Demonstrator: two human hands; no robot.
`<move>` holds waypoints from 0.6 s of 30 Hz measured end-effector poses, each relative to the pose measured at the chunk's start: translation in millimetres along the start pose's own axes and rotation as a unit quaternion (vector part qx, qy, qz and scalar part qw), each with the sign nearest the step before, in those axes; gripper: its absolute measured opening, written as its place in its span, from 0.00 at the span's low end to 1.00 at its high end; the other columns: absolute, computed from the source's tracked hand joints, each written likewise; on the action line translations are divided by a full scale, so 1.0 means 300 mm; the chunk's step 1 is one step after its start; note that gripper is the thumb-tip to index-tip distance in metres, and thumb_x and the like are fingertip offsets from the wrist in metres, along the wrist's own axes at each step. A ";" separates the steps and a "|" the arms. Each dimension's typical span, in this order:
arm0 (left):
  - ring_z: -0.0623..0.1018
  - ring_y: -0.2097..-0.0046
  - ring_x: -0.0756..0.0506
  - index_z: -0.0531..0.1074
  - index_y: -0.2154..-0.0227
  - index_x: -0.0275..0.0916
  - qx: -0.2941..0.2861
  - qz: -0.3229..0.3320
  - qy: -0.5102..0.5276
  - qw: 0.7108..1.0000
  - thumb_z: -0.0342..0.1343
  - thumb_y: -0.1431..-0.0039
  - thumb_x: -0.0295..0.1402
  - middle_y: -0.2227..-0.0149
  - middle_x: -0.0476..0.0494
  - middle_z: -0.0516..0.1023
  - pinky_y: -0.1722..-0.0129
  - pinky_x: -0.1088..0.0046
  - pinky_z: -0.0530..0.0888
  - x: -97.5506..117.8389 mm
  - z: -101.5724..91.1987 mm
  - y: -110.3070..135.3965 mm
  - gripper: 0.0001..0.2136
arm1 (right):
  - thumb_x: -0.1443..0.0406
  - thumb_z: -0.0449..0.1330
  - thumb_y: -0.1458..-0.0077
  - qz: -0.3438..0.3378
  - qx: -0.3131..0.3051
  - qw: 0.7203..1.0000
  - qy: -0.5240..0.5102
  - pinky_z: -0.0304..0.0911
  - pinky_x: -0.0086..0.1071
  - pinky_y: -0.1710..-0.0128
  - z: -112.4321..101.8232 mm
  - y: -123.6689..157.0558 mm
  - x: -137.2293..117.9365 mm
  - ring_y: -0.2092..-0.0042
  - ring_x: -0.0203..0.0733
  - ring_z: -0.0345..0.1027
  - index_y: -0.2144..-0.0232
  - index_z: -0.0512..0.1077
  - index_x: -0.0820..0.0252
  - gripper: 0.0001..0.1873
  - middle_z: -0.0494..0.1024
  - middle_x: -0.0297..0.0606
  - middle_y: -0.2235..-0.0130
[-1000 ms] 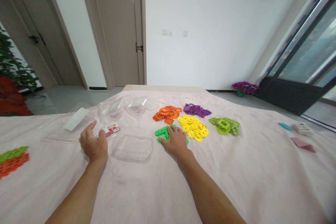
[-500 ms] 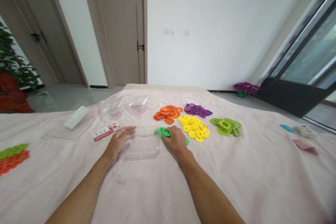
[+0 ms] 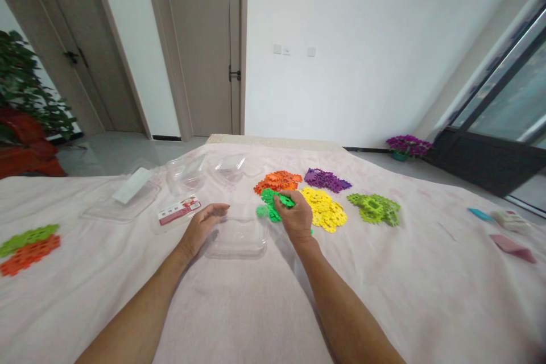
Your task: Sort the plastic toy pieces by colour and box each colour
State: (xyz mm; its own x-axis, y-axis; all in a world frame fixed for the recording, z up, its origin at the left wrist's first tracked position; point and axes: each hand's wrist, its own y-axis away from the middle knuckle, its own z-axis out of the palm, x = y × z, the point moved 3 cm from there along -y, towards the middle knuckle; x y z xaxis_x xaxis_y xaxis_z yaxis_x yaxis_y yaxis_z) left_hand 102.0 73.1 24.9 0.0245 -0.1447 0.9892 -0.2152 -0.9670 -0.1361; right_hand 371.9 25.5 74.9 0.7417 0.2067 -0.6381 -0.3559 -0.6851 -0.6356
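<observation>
My right hand [image 3: 296,215] pinches a green snowflake disc [image 3: 285,200] between thumb and fingers. Under and beside it lies a pile of green discs [image 3: 269,198], with one small green disc [image 3: 261,211] at the far right corner of a clear plastic box [image 3: 236,244]. Against the left side of that box, my left hand [image 3: 207,220] has its fingers stretched out and holds nothing; whether it presses on the rim I cannot tell. Yellow discs [image 3: 326,210] are heaped just right of my right hand, and orange discs [image 3: 279,181] behind the green ones.
Purple discs [image 3: 326,180] and lime-green pieces [image 3: 373,209] lie farther right. Clear containers [image 3: 186,175] and a labelled packet [image 3: 179,210] are at left, beyond them a lid with a white card [image 3: 133,185]. Joined lime and orange pieces [image 3: 29,249] lie far left on the pink cloth [image 3: 239,307].
My right hand has lifted slightly off the green pile with a green disc in its fingers, uncovering more of the pile. My left hand stays by the box. The view has swung slightly left.
</observation>
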 end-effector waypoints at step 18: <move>0.77 0.47 0.39 0.78 0.56 0.39 -0.018 0.040 -0.007 0.999 0.57 0.43 0.39 0.53 0.40 0.81 0.43 0.60 0.67 0.030 0.036 0.008 0.15 | 0.60 0.58 0.36 -0.093 -0.231 0.963 -0.106 0.65 0.35 0.49 0.098 0.088 -0.213 0.51 0.42 0.73 0.50 0.75 0.55 0.14 0.79 0.40 0.52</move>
State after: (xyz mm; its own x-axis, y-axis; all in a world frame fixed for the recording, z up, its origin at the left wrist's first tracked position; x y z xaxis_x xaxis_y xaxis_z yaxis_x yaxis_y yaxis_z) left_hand 112.4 67.2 32.9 0.0190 -0.2233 0.9746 -0.2513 -0.9445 -0.2116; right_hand 298.4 14.9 86.2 0.6186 0.4598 -0.6371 0.0988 -0.8499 -0.5175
